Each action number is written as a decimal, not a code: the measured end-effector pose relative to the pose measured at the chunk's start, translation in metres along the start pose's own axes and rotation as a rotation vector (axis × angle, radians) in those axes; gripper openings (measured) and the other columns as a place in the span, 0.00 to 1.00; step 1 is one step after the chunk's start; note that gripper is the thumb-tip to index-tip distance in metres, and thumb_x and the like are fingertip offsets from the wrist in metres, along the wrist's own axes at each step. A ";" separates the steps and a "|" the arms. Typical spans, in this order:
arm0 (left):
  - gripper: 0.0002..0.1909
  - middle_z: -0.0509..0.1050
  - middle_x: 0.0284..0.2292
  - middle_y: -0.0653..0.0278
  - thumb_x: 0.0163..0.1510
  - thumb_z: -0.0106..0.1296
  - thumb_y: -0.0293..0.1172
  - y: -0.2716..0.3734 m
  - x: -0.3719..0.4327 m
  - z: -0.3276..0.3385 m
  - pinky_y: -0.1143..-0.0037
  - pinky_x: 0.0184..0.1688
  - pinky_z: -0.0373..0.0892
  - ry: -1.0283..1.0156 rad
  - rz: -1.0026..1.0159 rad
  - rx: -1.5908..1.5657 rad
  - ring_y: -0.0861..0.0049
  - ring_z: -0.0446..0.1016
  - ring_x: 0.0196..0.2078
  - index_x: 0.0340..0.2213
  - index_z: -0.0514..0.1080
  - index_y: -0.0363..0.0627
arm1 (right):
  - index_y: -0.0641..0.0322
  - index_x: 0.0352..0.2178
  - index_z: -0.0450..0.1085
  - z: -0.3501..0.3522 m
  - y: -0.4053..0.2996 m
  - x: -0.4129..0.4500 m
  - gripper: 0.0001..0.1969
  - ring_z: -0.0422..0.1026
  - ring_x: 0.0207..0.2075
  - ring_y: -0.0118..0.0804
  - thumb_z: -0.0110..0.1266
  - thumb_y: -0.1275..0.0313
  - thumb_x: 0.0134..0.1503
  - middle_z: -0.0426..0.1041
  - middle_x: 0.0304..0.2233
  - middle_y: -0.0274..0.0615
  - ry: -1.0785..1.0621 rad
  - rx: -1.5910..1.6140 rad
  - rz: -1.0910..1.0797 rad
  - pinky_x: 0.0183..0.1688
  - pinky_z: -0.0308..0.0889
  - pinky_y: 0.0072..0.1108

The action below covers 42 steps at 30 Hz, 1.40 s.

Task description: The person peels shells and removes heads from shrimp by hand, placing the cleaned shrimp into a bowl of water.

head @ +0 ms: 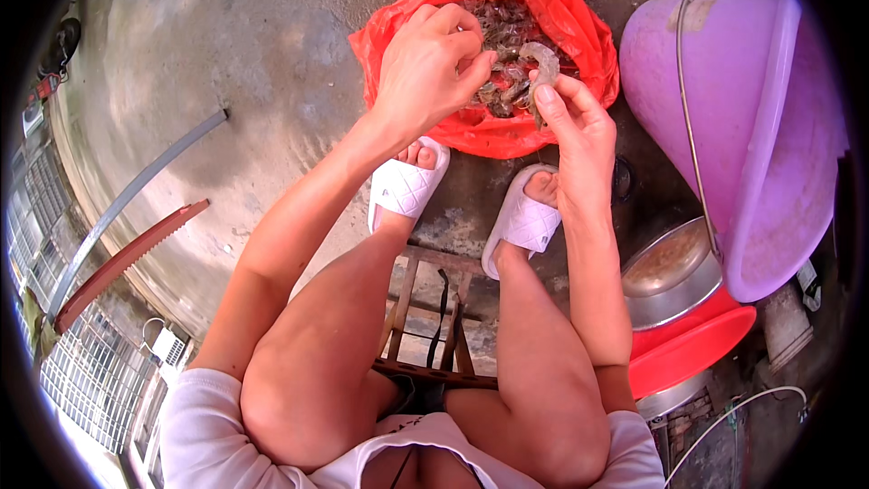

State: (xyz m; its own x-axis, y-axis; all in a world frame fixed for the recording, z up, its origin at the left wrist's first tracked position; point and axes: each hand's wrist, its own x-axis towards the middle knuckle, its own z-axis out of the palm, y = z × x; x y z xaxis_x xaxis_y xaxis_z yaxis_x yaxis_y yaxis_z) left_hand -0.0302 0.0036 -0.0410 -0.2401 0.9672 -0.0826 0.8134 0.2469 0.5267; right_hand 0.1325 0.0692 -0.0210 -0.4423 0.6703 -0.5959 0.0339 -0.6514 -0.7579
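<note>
A raw grey shrimp point(542, 60) is pinched between the thumb and fingers of my right hand point(577, 112), its body curving upward. My left hand point(434, 54) hovers beside it with curled fingers over the left part of a red plastic bag point(407, 7). Whether those fingers hold anything is hidden. The bag lies wide open on the concrete, its rim crumpled outward. Inside is a heap of greyish-brown shrimp or shrimp shells point(506, 81), partly covered by both hands.
A purple plastic bucket point(719, 81) with a wire handle lies tipped at the right. Below it are an upturned metal basin point(669, 272) and a red plastic basin point(699, 353). White slippers point(411, 187) are on my feet. Beneath me is a slatted stool point(441, 377) on the concrete floor point(271, 47).
</note>
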 end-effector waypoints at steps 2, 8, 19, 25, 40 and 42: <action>0.07 0.71 0.31 0.64 0.46 0.51 0.26 0.003 0.001 0.007 0.73 0.41 0.66 0.117 0.002 -0.307 0.71 0.69 0.39 0.30 0.72 0.40 | 0.68 0.35 0.69 0.001 0.002 0.002 0.10 0.66 0.33 0.19 0.54 0.73 0.51 0.71 0.31 0.33 0.002 -0.046 -0.058 0.36 0.63 0.15; 0.14 0.73 0.33 0.62 0.53 0.48 0.29 0.040 -0.007 -0.008 0.80 0.37 0.69 -0.230 -0.424 -0.920 0.82 0.71 0.36 0.39 0.68 0.33 | 0.69 0.34 0.69 0.002 -0.006 0.000 0.09 0.70 0.29 0.27 0.53 0.77 0.49 0.71 0.27 0.39 0.135 -0.741 -0.472 0.32 0.66 0.18; 0.12 0.68 0.22 0.69 0.55 0.41 0.33 0.037 -0.007 -0.017 0.81 0.34 0.63 -0.270 -0.382 -1.179 0.86 0.65 0.28 0.32 0.70 0.36 | 0.63 0.36 0.69 -0.003 -0.029 -0.005 0.13 0.72 0.30 0.30 0.48 0.83 0.48 0.71 0.33 0.42 0.034 -0.752 -0.541 0.32 0.67 0.19; 0.11 0.67 0.25 0.72 0.56 0.42 0.34 0.025 -0.006 -0.032 0.85 0.32 0.62 -0.720 -0.421 -1.071 0.90 0.63 0.30 0.33 0.68 0.40 | 0.62 0.37 0.69 -0.006 -0.033 0.006 0.12 0.69 0.31 0.34 0.49 0.79 0.49 0.69 0.28 0.43 -0.322 -0.673 -0.609 0.34 0.65 0.19; 0.11 0.67 0.22 0.54 0.53 0.45 0.34 0.033 -0.007 -0.029 0.66 0.33 0.62 -0.350 0.145 -0.374 0.60 0.65 0.27 0.28 0.67 0.36 | 0.67 0.20 0.62 -0.007 -0.040 0.000 0.17 0.60 0.16 0.24 0.49 0.62 0.55 0.63 0.14 0.37 -0.355 -0.889 -0.104 0.19 0.56 0.19; 0.11 0.68 0.23 0.54 0.53 0.45 0.34 0.036 -0.007 -0.027 0.66 0.33 0.62 -0.388 0.073 -0.457 0.60 0.65 0.27 0.29 0.67 0.36 | 0.66 0.19 0.62 -0.010 -0.030 0.003 0.19 0.58 0.14 0.22 0.47 0.59 0.55 0.61 0.12 0.34 -0.364 -0.632 -0.086 0.17 0.53 0.17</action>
State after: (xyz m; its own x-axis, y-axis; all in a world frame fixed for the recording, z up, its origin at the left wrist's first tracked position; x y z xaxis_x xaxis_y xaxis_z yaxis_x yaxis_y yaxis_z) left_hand -0.0142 0.0040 0.0015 0.0887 0.9530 -0.2898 0.4900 0.2115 0.8457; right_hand 0.1392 0.0942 -0.0029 -0.7327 0.4776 -0.4847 0.4473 -0.1988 -0.8720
